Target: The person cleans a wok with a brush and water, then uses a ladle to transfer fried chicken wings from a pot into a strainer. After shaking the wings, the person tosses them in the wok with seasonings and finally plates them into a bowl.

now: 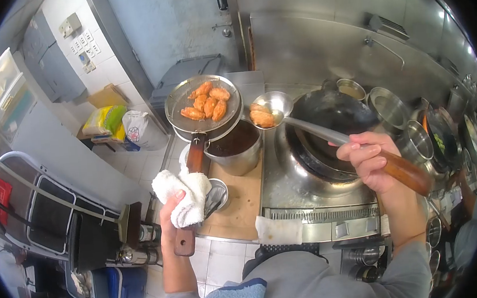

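Note:
My left hand (171, 213) is closed round the wooden handle of a mesh strainer (180, 120), with a folded white towel (188, 189) between palm and handle. Several browned fried pieces, like chicken wings (210, 103), lie in the strainer. My right hand (371, 161) grips the wooden end of a long ladle (282, 102). In its bowl rest a few more browned pieces (261, 115), just right of the strainer. Below the strainer and ladle stands a metal pot (238, 163) of dark liquid.
A black wok (331, 111) sits on the burner to the right. Metal bowls and strainers (386, 106) crowd the far right. A cup of utensils (219, 194) stands near the towel on the tan board (238, 210). Another cloth (278, 230) lies on the stove's front edge.

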`<state>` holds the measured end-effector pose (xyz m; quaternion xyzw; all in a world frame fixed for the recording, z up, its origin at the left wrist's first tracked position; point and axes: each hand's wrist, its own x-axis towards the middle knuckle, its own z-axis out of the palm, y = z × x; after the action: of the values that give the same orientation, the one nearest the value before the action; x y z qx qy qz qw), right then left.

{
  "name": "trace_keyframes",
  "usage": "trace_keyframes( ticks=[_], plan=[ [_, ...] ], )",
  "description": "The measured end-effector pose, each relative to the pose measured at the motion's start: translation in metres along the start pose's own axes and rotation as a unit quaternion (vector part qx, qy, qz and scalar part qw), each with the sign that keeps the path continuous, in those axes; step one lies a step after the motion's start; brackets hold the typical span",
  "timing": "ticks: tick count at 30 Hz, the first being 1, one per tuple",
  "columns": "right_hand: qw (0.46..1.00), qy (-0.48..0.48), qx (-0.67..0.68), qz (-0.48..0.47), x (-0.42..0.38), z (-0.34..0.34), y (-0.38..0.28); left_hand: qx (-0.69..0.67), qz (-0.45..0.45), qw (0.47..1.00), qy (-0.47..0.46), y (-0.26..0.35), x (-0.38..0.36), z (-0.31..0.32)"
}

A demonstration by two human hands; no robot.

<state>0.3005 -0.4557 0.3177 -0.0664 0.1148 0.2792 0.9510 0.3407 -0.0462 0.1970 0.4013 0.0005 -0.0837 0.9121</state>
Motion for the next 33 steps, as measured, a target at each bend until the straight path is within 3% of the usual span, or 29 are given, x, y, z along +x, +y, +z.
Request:
trace_keyframes(
  ticks=[7,10,13,16,17,18,22,25,30,32,33],
  plan=[
    [0.996,0.044,-0.065,-0.048,-0.013,0.021,0.013,0.047,-0.041,0.996,0.058,-0.004,-0.015,0.007],
    [0.997,0.033,-0.054,-0.040,-0.009,0.017,0.018,0.059,-0.057,0.996,0.043,-0.021,-0.010,-0.001],
    [0.998,-0.044,-0.038,0.012,0.011,-0.007,0.009,0.047,-0.065,0.996,0.025,-0.030,-0.007,-0.006],
    [0.984,-0.004,-0.178,-0.009,0.037,-0.028,0.008,-0.010,-0.058,0.998,-0.009,-0.038,-0.001,-0.012],
    [0.970,0.004,-0.242,-0.036,0.047,-0.031,0.015,0.000,-0.070,0.997,-0.012,-0.039,0.000,-0.017],
    [0.918,0.085,-0.376,-0.096,0.047,-0.018,0.034,0.010,-0.082,0.996,-0.014,-0.038,0.000,-0.023],
    [0.844,0.049,-0.528,-0.083,0.073,-0.052,0.045,0.038,-0.112,0.993,0.000,-0.027,-0.007,-0.021],
    [0.746,0.076,-0.652,-0.113,0.085,-0.084,0.048,0.082,-0.110,0.989,0.060,-0.025,-0.009,-0.010],
    [0.641,0.102,-0.742,-0.165,0.095,-0.109,0.060,0.012,-0.083,0.995,0.046,-0.014,-0.011,-0.017],
    [0.548,0.107,-0.798,-0.228,0.102,-0.124,0.063,-0.024,-0.089,0.995,0.029,-0.011,-0.012,-0.032],
    [0.538,0.118,-0.801,-0.235,0.104,-0.127,0.066,-0.034,-0.073,0.996,0.042,-0.010,-0.012,-0.038]
  ],
)
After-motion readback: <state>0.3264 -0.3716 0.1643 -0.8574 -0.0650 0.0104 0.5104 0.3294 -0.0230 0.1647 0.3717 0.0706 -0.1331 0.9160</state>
